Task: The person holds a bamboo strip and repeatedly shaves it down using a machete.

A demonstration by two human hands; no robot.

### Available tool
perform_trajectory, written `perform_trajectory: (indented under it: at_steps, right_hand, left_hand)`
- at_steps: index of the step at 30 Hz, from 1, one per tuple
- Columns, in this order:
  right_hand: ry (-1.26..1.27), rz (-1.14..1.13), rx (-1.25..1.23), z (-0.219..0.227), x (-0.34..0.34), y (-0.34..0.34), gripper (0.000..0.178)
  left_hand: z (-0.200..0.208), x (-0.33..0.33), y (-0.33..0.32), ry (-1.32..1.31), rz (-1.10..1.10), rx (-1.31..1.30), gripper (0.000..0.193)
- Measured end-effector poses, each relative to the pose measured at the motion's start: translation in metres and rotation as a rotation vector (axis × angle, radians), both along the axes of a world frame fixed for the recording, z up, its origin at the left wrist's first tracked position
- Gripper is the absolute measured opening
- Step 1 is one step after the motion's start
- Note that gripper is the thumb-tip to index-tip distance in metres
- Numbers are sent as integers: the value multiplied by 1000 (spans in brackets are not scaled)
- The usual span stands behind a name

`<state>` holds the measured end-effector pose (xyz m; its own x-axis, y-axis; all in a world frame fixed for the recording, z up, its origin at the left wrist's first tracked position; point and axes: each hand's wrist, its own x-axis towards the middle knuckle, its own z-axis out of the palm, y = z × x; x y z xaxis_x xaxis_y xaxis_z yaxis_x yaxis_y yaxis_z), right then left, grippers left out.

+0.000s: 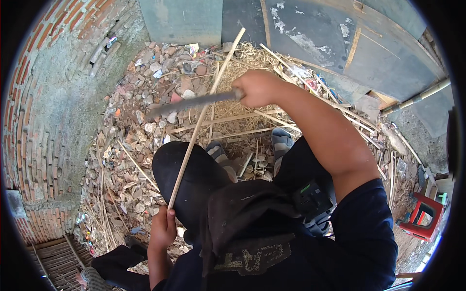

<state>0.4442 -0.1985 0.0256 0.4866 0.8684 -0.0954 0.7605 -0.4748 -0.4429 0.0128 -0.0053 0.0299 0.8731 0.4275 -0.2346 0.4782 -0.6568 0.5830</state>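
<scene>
A long, pale bamboo strip (186, 157) slants across my raised knee, its far end up toward the panels. My left hand (163, 229) is closed round its near end. In my right hand (259, 88), stretched out ahead, is the handle of a machete (196, 103). The dark blade points left and crosses the strip in its upper half, slightly blurred toward the tip. Whether blade and strip touch, I cannot tell. Curly pale shavings (250, 52) lie beyond my right hand.
Rubble and litter (141, 150) cover the ground. More bamboo strips (359, 121) lie to the right. A brick wall (48, 145) stands left, grey panels (310, 34) ahead. A red plastic stool (421, 218) is at the right. Another person's hand (81, 279) shows at lower left.
</scene>
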Motion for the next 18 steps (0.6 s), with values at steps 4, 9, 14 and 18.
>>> perform_trajectory:
  at_steps: [4, 9, 14, 18]
  right_hand:
    - [35, -19, 20, -5, 20, -10, 14]
    - [109, -163, 72, -29, 32, -13, 12]
    - [-90, 89, -58, 19, -19, 9, 13]
    - [174, -256, 26, -19, 35, -12, 24]
  left_hand:
    - [-7, 0, 2, -5, -39, 80, 37]
    - [8, 8, 2, 26, -29, -32, 38]
    - [6, -5, 2, 4, -16, -42, 39]
    - [-5, -3, 5, 10, -47, 37, 36]
